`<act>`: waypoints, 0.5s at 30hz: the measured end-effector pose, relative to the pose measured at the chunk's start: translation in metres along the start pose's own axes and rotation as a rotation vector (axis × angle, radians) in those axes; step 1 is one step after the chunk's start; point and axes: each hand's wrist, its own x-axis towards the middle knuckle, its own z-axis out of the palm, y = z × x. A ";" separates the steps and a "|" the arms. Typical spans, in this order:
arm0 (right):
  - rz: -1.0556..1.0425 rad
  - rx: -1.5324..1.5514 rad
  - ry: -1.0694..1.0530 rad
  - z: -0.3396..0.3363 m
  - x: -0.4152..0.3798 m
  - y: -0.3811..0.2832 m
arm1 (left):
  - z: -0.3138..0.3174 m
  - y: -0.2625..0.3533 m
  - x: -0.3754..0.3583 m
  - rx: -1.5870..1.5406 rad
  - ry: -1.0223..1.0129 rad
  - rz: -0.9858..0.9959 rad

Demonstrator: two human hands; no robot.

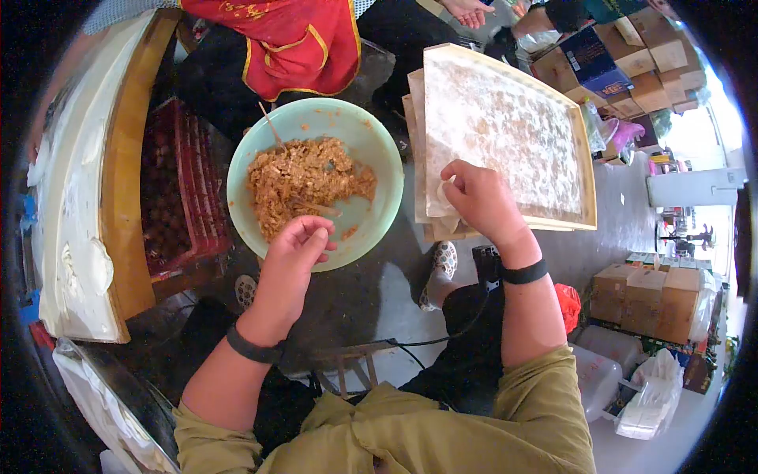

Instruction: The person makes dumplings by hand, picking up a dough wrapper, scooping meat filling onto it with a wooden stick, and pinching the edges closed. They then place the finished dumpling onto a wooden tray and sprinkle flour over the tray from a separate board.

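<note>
Two hands in play! At one o'clock the right hand (pixel 480 197) pinches a pale doughy piece (pixel 446 190) by the eight-o'clock corner of the floured tray (pixel 587 166); light pressure should spare its shape. At eleven, the left hand (pixel 294 251) curls over the six-o'clock rim of the green bowl (pixel 385 183), its grip's contents unclear.

Bowl (pixel 375 197) observed as smooth, glossy plastic; rough, moist-looking mixture (pixel 304 178) held inside it. Right of the bowl, a wood-rimmed tray (pixel 587 166) is seen with powdery, matt surface; left, a plastic crate (pixel 197 189); beyond, a cloth apron (pixel 288 47) is noted
</note>
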 end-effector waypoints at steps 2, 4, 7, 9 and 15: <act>-0.005 -0.012 -0.007 0.000 0.000 0.000 | -0.001 -0.001 0.001 -0.001 -0.006 0.000; 0.009 -0.028 -0.023 -0.001 0.000 -0.001 | -0.001 0.001 0.001 0.004 -0.006 -0.005; -0.038 -0.043 0.034 0.002 -0.001 0.000 | -0.002 0.002 0.000 0.012 0.007 0.016; 0.015 -0.141 0.054 -0.004 -0.002 -0.009 | -0.005 0.004 -0.001 0.013 0.018 0.039; -0.159 0.000 0.198 0.000 -0.010 -0.048 | -0.022 0.015 -0.008 -0.091 0.136 0.139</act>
